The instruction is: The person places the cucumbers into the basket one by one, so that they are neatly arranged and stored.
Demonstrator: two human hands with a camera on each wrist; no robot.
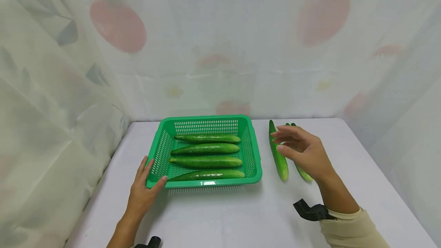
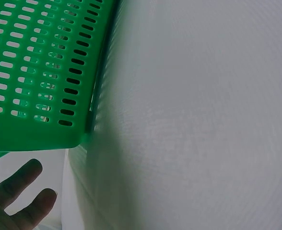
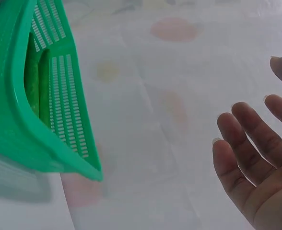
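A green plastic basket (image 1: pixel 206 183) stands on the table, with several cucumbers (image 1: pixel 206 162) lying crosswise in it. At its near left corner, my left hand (image 1: pixel 142 198) touches the rim with the thumb over the front edge and the fingers along the side; in the left wrist view two fingers (image 2: pixel 23 179) are straight. My right hand (image 1: pixel 304 154) hovers right of the basket with spread, loosely bent fingers and holds nothing. Beneath and beside it lies one cucumber (image 1: pixel 280 160). Further right, another cucumber (image 1: pixel 304 175) is partly hidden by that hand, and two stem tips show behind it.
A white cloth covers the table (image 1: pixel 220 217). Pale curtains with fruit prints (image 1: pixel 213 49) hang behind and at both sides. A black wrist mount (image 1: pixel 311 211) sits on the right forearm by the beige sleeve (image 1: pixel 351 229).
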